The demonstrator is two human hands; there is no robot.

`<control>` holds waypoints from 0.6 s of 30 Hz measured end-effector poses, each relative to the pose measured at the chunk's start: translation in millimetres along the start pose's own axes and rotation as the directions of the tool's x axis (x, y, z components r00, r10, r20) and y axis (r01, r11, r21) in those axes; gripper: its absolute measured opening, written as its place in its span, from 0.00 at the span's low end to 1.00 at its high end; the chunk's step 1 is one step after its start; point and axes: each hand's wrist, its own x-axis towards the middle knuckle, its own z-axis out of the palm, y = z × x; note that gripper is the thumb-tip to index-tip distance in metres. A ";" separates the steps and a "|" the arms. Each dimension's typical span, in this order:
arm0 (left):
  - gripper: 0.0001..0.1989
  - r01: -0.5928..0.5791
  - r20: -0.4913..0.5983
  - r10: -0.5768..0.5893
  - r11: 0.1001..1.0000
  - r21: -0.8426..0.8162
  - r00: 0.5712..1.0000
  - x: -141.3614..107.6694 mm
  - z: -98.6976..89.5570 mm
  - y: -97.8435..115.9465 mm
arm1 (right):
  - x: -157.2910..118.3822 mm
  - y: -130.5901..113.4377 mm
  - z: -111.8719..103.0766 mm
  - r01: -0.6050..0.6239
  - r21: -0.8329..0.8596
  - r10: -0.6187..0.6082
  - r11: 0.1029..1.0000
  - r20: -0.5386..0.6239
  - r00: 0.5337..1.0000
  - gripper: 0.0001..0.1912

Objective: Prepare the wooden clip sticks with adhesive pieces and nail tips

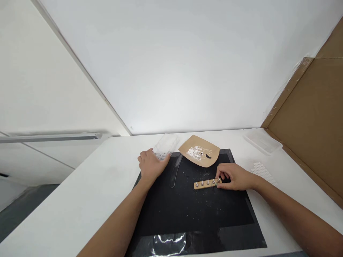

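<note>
My left hand (pixel 153 164) is at the near end of a clear plastic compartment box (pixel 166 142), its thumb and fingers around the near left corner. My right hand (pixel 232 176) pinches the right end of a small wooden strip (pixel 205 184) between thumb and fingers. Several metal pins or studs with pale tips stand in a row along the strip. The strip lies on a black mat (pixel 198 207). Beyond it is a tan paper tray (pixel 184 145) with a heap of small white pieces (pixel 195 152) and a small dark piece (pixel 208 156).
A thin clear curved strip (pixel 175 175) lies on the mat, with crumbs scattered around. To the right, a sheet of small white pieces (pixel 262 170) and a shallow translucent lid or tray (pixel 262 141) rest on the white table (pixel 104 192). A cardboard panel (pixel 311 114) borders the right side.
</note>
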 end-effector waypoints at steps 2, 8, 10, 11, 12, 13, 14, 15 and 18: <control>0.45 0.000 -0.003 0.000 1.000 -0.003 1.000 0.6 0.0 -0.5 | -0.1 0.5 0.2 0.002 0.001 -0.002 1.000 0.002 1.000 0.12; 0.45 0.000 0.005 0.000 1.000 -0.011 1.000 2.5 0.4 -2.6 | 0.1 2.0 1.6 0.010 -0.007 -0.010 1.000 -0.007 1.000 0.12; 0.44 0.000 0.005 0.000 1.000 -0.010 1.000 3.0 0.2 -3.1 | 0.2 2.3 1.9 0.010 -0.007 -0.010 1.000 -0.007 1.000 0.12; 0.44 0.001 0.005 -0.001 1.000 -0.009 1.000 3.2 0.0 -3.3 | 0.3 2.3 2.0 0.010 -0.007 -0.010 1.000 -0.008 1.000 0.12; 0.44 0.002 0.005 -0.002 1.000 -0.007 1.000 3.4 -0.4 -3.4 | 0.3 2.2 2.0 0.010 -0.007 -0.010 1.000 -0.008 1.000 0.12; 0.44 0.002 0.007 -0.002 1.000 -0.005 1.000 3.6 -1.0 -3.5 | 0.3 2.0 2.0 0.009 -0.007 -0.009 1.000 -0.007 1.000 0.12; 0.45 0.000 0.009 0.000 1.000 -0.003 1.000 3.7 -1.6 -3.5 | 0.2 1.8 1.9 0.008 -0.007 -0.008 1.000 -0.006 1.000 0.12; 0.45 -0.002 0.012 0.002 1.000 0.000 1.000 3.7 -2.5 -3.5 | 0.2 1.5 1.8 0.008 -0.007 -0.008 1.000 -0.005 1.000 0.12; 0.45 -0.012 0.012 0.012 1.000 0.000 1.000 3.8 -5.5 -3.3 | 0.0 0.9 1.4 0.006 -0.006 -0.006 1.000 -0.001 1.000 0.12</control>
